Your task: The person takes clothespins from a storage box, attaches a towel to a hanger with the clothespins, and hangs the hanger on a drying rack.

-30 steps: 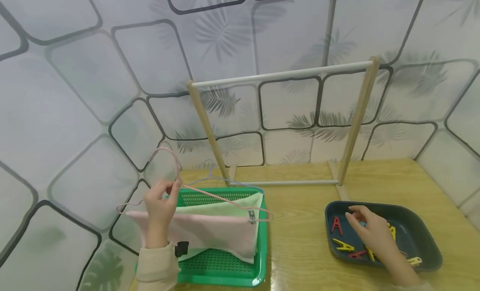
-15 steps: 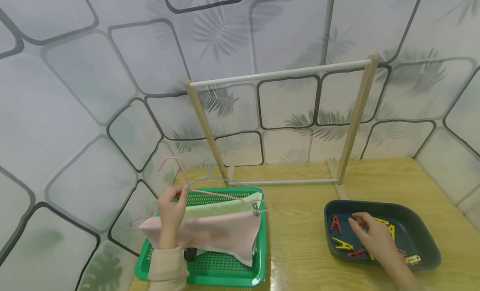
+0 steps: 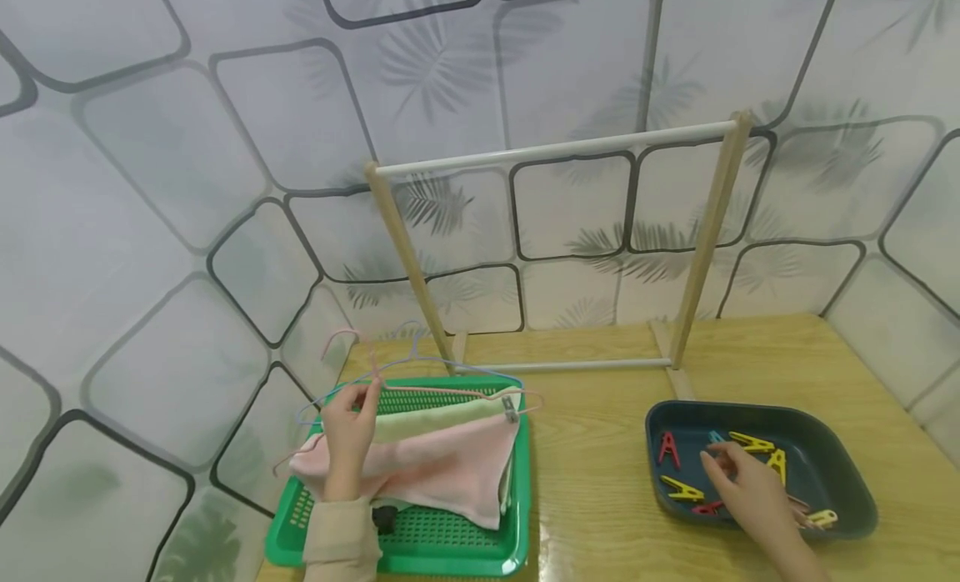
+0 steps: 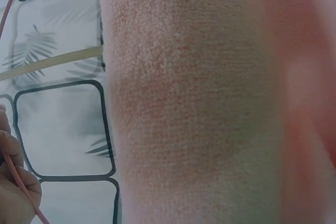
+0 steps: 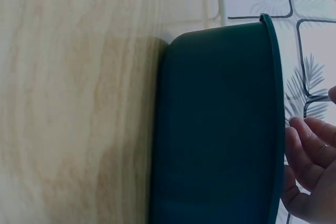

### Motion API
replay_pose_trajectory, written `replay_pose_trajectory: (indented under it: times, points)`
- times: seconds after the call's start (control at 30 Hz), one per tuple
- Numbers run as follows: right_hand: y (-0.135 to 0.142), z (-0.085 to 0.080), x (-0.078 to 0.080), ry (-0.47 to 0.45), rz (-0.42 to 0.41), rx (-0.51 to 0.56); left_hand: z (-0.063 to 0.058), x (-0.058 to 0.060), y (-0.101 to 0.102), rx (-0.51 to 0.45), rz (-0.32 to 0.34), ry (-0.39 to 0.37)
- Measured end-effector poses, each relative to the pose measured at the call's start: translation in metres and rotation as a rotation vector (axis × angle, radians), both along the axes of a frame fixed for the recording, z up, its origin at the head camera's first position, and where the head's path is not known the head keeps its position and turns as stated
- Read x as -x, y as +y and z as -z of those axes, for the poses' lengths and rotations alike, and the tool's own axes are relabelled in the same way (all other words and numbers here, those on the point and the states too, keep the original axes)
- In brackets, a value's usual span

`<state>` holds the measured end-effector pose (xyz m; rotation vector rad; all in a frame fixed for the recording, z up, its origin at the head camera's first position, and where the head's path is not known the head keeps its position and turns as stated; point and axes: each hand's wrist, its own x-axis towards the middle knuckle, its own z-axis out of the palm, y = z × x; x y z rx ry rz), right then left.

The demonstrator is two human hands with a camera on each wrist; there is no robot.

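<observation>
since the frame of one second ago, the thin pink clothes hanger (image 3: 435, 389) has come lower and a little to the right, together with the left hand (image 3: 350, 423). this hand pinches the hanger at its neck, just under the hook. the hanger is now above the green plastic basket (image 3: 450, 563), and its long axis goes from left to right, with the left end nearer to the person. its hook rises from the neck and curves to the left.

on the hanger is the soft pink cloth (image 3: 442, 465), hanging down at the near side, with one grey clip (image 3: 510, 409) near the right end. behind it, the pale green cloth (image 3: 442, 419) and a thin blue hanger (image 3: 480, 368) are partly covered.

the right hand (image 3: 750, 486) is over the dark blue plastic basin (image 3: 825, 474), its fingers loosely bent, with a narrow gap between thumb and forefinger. red, yellow and blue clothespins (image 3: 681, 489) lie in the basin.

the left wrist view shows the fluffy weave of the pink cloth, which the head view does not. the right wrist view shows the outer side wall of the basin, standing on the wooden table (image 3: 592, 449).
</observation>
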<state>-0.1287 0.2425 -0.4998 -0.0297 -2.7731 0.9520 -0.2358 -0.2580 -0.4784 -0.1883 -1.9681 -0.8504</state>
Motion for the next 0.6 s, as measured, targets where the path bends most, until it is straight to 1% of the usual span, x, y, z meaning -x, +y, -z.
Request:
replay_pose_trajectory:
  times: [0.2, 0.33, 0.4, 0.43, 0.47, 0.5, 0.57, 0.6]
  points:
    - [0.0, 0.004, -0.003, -0.02, 0.006, -0.003, 0.004, 0.0, -0.001, -0.055, 0.006, -0.068]
    - [0.0, 0.007, -0.004, -0.031, 0.016, -0.002, 0.004, 0.001, 0.0, -0.076, 0.022, -0.072]
    - [-0.001, 0.008, -0.005, -0.04, 0.02, -0.002, 0.003, 0.003, 0.0, -0.062, 0.017, -0.06]
    - [-0.001, 0.009, -0.005, -0.047, 0.022, 0.001, 0.002, 0.003, 0.001, -0.055, 0.02, -0.057]
    - [-0.001, 0.01, -0.005, -0.05, 0.022, 0.003, -0.004, 0.0, 0.003, -0.063, 0.065, -0.057]
    - [-0.001, 0.011, -0.005, -0.05, 0.022, 0.004, -0.008, -0.001, 0.004, -0.064, 0.092, -0.062]
    - [0.0, 0.012, -0.005, -0.055, 0.023, 0.001, -0.01, 0.0, 0.004, -0.038, 0.094, -0.057]
    - [0.0, 0.014, -0.005, -0.05, 0.024, -0.003, -0.011, 0.001, 0.004, -0.033, 0.108, -0.061]
